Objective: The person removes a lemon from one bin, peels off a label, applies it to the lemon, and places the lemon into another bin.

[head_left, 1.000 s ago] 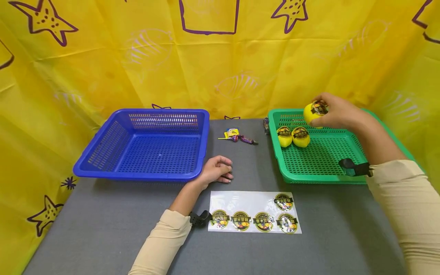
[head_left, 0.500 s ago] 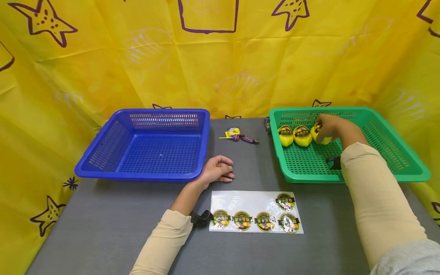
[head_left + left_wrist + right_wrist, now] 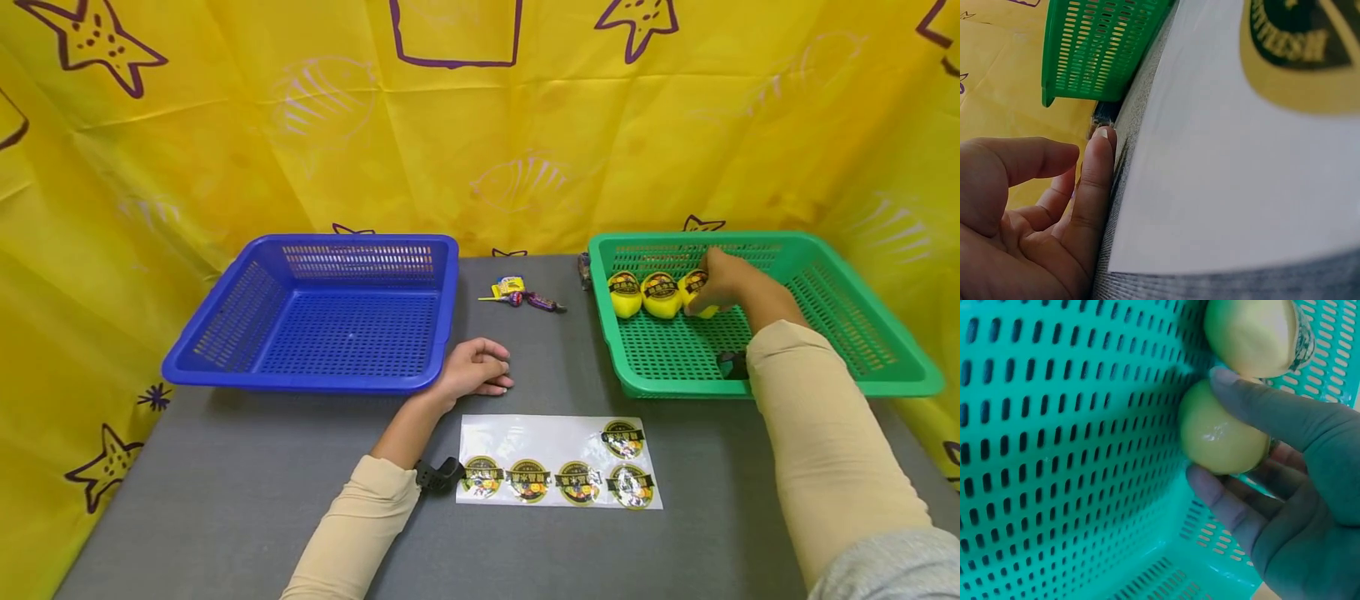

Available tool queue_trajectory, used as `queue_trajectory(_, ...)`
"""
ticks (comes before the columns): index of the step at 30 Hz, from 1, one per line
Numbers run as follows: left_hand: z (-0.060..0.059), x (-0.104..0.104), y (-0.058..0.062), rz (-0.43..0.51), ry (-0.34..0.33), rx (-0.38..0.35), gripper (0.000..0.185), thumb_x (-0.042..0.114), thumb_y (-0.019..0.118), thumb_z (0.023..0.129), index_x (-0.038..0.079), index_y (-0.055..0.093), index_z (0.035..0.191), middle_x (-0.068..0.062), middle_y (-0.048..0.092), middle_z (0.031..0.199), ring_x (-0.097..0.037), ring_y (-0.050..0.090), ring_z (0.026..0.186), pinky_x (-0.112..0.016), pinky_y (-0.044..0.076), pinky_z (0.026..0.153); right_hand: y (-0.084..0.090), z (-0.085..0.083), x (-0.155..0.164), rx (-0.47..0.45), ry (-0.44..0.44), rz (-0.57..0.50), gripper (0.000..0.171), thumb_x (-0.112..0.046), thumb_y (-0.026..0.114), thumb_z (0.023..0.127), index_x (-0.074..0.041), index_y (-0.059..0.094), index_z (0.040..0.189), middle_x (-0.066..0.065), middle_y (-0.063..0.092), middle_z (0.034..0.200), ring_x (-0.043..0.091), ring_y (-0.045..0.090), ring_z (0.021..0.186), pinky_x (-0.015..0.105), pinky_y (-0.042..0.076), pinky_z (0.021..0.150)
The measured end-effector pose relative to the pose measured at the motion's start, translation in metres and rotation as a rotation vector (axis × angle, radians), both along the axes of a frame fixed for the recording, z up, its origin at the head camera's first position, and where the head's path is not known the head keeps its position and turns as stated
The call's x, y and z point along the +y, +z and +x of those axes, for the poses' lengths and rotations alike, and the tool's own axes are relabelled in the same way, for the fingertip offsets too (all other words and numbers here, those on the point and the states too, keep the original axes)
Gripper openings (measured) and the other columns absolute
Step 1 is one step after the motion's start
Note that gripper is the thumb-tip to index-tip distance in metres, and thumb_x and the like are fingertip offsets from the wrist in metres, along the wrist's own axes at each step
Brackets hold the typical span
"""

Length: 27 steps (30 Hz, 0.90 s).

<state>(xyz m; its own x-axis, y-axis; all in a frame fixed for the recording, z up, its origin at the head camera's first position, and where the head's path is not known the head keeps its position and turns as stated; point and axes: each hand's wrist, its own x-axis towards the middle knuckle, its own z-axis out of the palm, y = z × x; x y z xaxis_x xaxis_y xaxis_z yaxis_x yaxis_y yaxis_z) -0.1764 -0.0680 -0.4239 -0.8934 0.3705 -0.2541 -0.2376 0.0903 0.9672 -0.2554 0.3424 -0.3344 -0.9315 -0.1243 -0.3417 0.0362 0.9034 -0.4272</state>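
Note:
Inside the green basket (image 3: 750, 387), my right hand (image 3: 731, 279) holds a yellow lemon (image 3: 1219, 434) between thumb and fingers. In the right wrist view the lemon sits low against the basket's perforated floor. Beside it, two more lemons (image 3: 662, 297) lie in a row along the left part of the basket, dark round labels facing up. My left hand (image 3: 474, 368) rests on the grey table near the blue basket's corner, fingers loosely bent and holding nothing. In front of it lies a white sheet (image 3: 525, 433) bearing several round black-and-gold stickers (image 3: 528, 481).
A blue perforated basket (image 3: 348, 333) stands at the left. Between the baskets lie a lollipop (image 3: 513, 297) and other small wrapped sweets (image 3: 545, 302). Another dark wrapped item (image 3: 584, 271) touches the green basket's left side. A yellow patterned cloth (image 3: 450, 150) hangs behind the table.
My right hand has lowered the lemon from above the green basket's back into it, next to the other two, and its fingers have shifted slightly around it. The left hand stays put.

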Motion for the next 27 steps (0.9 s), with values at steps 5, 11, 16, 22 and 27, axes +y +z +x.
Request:
queue_trajectory(5,0.0,-0.001,0.0,0.006,0.01,-0.002,0.024,-0.004,0.059,0.094,-0.009,0.056,0.118,-0.013,0.067,0.087,-0.016,0.07,0.074,-0.029,0.06,0.067,0.0,0.0,-0.002,0.022,0.014,0.039,0.076,-0.014,0.081,0.084,0.021,0.032,0.13,0.044,0.041,0.12,0.05,0.06,0.089,0.055,0.055,0.075)
queue_trajectory(11,0.0,0.0,-0.002,0.005,-0.003,0.005,0.023,-0.003,0.058,0.094,-0.009,0.056,0.116,-0.013,0.067,0.086,-0.016,0.07,0.074,-0.03,0.06,0.067,-0.003,-0.002,-0.001,0.003,0.006,0.084,0.08,-0.022,0.082,0.084,0.019,0.032,0.131,0.042,0.043,0.118,0.049,0.058,0.091,0.053,0.054,0.073)
queue_trajectory(16,0.001,0.002,-0.002,-0.018,-0.008,0.021,0.023,-0.004,0.059,0.093,-0.008,0.056,0.116,-0.013,0.068,0.085,-0.016,0.07,0.073,-0.03,0.06,0.066,-0.004,0.0,0.003,-0.022,-0.002,0.097,0.089,-0.03,0.082,0.083,0.021,0.027,0.131,0.044,0.04,0.12,0.053,0.055,0.095,0.056,0.052,0.074)
queue_trajectory(22,0.006,0.006,0.006,-0.124,-0.091,0.127,0.024,-0.001,0.063,0.093,-0.006,0.059,0.116,-0.013,0.068,0.088,-0.019,0.068,0.076,-0.033,0.06,0.065,0.005,0.005,0.009,-0.088,0.003,0.082,0.116,-0.036,0.08,0.085,0.022,0.001,0.146,0.051,0.012,0.143,0.067,0.025,0.125,0.072,0.035,0.096)
queue_trajectory(27,0.018,0.01,0.026,-0.287,-0.252,0.27,0.028,0.008,0.065,0.094,-0.004,0.061,0.119,-0.01,0.067,0.095,-0.021,0.065,0.083,-0.031,0.056,0.069,0.018,0.01,0.014,-0.101,0.016,0.092,0.118,-0.04,0.076,0.088,0.018,-0.006,0.149,0.049,0.004,0.147,0.068,0.022,0.126,0.074,0.034,0.095)
